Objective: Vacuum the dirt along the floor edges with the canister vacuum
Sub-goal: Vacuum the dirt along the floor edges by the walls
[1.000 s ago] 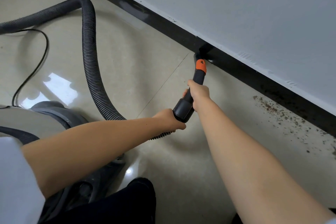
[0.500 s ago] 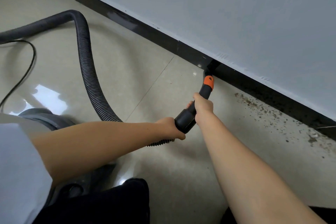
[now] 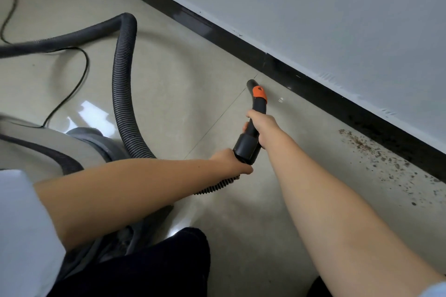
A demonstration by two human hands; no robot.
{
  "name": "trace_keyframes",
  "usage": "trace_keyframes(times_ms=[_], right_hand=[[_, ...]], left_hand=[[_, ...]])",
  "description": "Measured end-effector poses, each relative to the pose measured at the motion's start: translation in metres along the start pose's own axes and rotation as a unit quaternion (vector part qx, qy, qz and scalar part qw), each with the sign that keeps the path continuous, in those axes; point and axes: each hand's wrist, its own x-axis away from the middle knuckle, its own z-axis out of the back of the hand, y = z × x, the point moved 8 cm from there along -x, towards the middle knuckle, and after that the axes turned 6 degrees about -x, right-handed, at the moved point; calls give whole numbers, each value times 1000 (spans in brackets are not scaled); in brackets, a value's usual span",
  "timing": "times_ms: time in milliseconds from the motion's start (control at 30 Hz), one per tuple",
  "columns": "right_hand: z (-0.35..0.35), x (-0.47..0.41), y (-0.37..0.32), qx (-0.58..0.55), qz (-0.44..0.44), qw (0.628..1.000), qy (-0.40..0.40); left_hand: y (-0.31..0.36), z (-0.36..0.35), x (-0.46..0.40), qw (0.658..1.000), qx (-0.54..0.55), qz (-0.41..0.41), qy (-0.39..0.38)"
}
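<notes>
Nozzle (image 3: 256, 94), gripped by right hand (image 3: 261, 125), left hand (image 3: 229, 161) gripping hose (image 3: 123, 84), now lifted off baseboard (image 3: 313, 94); dirt (image 3: 376, 157) right of grip remains.

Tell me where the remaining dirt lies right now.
In the head view the dirt is scattered on the floor at the right, along the black baseboard, to the right of the nozzle and beyond the right hand.

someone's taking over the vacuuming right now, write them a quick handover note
Right hand grips the black nozzle handle; left hand holds the hose at the cuff.
Nozzle tip is off the baseboard, over bare floor.
Canister sits at the left.
Done: floor edge near the tip looks clean.
Left: dirt patch along the baseboard to the right.
</notes>
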Motion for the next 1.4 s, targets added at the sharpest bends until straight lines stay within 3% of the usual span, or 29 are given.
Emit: trace_keyframes(times_ms=[233,467,733,933,1200,1400], right_hand=[[16,-5,-13,13,4,1000,1],[23,19,32,81,-11,996,-37],[59,48,64,-1,-16,1000,16],[57,41,37,-49,4,998,39],[52,36,28,-11,-1,1000,7],[105,48,45,-20,12,998,58]], left_hand=[[22,-7,3,1000,0,-12,-23],[-12,-54,35,998,44,-2,-36],[-27,-76,58,996,1,-23,-84],[1,-49,45,996,-32,-43,-71],[4,-52,39,997,-29,-37,-68],[10,-103,45,991,-12,-34,-129]])
